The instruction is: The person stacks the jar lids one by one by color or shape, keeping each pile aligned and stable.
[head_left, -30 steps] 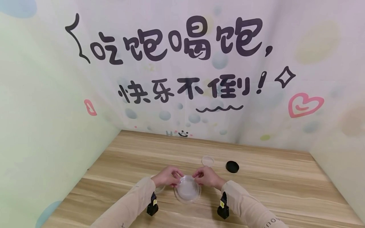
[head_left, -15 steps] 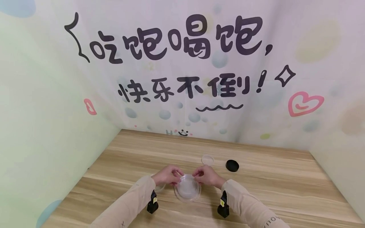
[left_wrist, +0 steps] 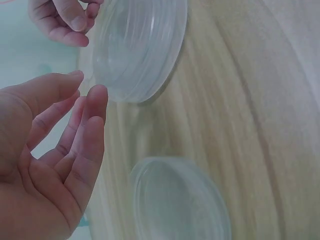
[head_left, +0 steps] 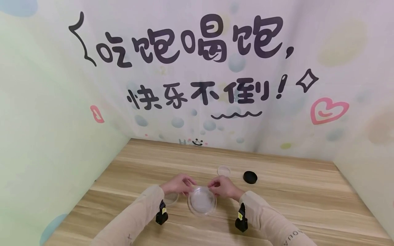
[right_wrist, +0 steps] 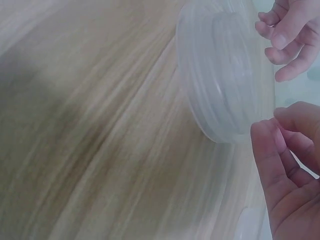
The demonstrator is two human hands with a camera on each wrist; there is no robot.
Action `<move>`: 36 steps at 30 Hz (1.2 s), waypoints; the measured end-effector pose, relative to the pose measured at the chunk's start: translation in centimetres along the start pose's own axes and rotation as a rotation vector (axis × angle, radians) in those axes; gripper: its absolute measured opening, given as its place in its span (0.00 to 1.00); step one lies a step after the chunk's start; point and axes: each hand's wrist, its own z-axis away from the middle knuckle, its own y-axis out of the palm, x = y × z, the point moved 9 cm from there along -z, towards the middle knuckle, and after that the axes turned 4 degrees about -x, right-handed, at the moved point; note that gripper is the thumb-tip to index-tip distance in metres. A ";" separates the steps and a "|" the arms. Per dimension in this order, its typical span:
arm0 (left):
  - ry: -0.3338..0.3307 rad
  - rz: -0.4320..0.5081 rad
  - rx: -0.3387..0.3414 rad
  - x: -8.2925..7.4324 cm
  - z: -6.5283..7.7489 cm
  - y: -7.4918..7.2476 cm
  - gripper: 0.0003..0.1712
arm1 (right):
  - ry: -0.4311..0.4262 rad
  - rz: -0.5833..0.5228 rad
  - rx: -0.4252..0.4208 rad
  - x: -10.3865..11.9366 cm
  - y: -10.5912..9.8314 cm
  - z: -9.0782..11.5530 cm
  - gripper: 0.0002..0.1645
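Parted left fingers (left_wrist: pixel 91 142) had eased off the dish (head_left: pixel 201 201), suggesting release; it lay beside nearly joined right fingers (right_wrist: pixel 267 157), hold undeterminable.

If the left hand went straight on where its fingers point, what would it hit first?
The left hand would probably meet the stacked clear dishes first, at their far edge, with the right hand beyond. Depth is unclear, so it might pass over them.

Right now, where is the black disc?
In the head view, the black disc lies on the wooden table, right of centre, beyond the right hand and to the right of the small clear disc.
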 end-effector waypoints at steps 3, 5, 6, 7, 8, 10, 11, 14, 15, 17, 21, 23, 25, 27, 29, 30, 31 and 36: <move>0.026 0.006 -0.008 0.0 0.0 -0.7 0.16 | -0.003 0.011 -0.006 0.6 -0.2 -0.3 0.06; 0.034 0.008 -0.013 0.2 0.0 -1.2 0.16 | -0.008 0.029 -0.010 1.0 -0.4 -0.6 0.06; 0.036 0.001 -0.016 0.2 0.1 -1.5 0.16 | -0.009 0.029 -0.011 1.2 -0.4 -0.7 0.07; 0.041 -0.005 -0.018 0.3 0.1 -1.7 0.16 | -0.010 0.030 -0.010 1.4 -0.4 -0.9 0.07; 0.042 -0.013 -0.023 0.3 0.2 -2.0 0.16 | -0.016 0.038 -0.008 1.6 -0.4 -1.0 0.08; 0.059 -0.028 -0.029 0.3 0.4 -2.5 0.15 | -0.023 0.029 -0.003 2.1 -0.3 -1.4 0.08; 0.068 -0.038 -0.034 0.3 0.5 -2.8 0.15 | -0.027 0.018 -0.001 2.3 -0.1 -1.6 0.08; 0.090 -0.046 -0.047 0.3 0.8 -3.6 0.16 | -0.040 -0.015 0.003 3.1 0.3 -2.2 0.09; 0.096 -0.044 -0.051 0.4 0.9 -3.9 0.16 | -0.053 -0.023 0.003 3.4 0.6 -2.4 0.09; 0.093 -0.039 -0.060 0.6 1.2 -4.5 0.17 | -0.063 -0.029 0.002 4.0 1.0 -2.9 0.08; 0.079 -0.022 -0.092 1.2 1.6 -5.4 0.17 | -0.087 -0.020 -0.005 5.2 1.8 -3.7 0.07; 0.069 -0.013 -0.109 1.3 1.7 -5.8 0.17 | -0.090 -0.020 -0.010 5.7 2.1 -4.1 0.07; 0.063 -0.011 -0.124 1.4 1.8 -6.0 0.18 | -0.098 -0.020 -0.015 6.2 2.5 -4.5 0.07; 0.071 -0.010 -0.135 1.5 1.9 -6.2 0.17 | -0.094 -0.032 -0.020 6.4 2.9 -4.9 0.07; 0.080 -0.010 -0.151 1.7 1.9 -6.6 0.17 | -0.087 -0.041 -0.028 6.6 3.3 -5.3 0.07; 0.087 -0.011 -0.160 1.8 2.0 -6.7 0.17 | -0.083 -0.051 -0.031 6.6 3.5 -5.4 0.07; 0.092 -0.012 -0.169 2.0 2.0 -6.9 0.17 | -0.077 -0.057 -0.034 6.5 3.8 -5.7 0.07; 0.055 -0.015 -0.214 3.6 2.4 -7.8 0.17 | -0.028 -0.088 -0.031 6.0 5.2 -6.4 0.08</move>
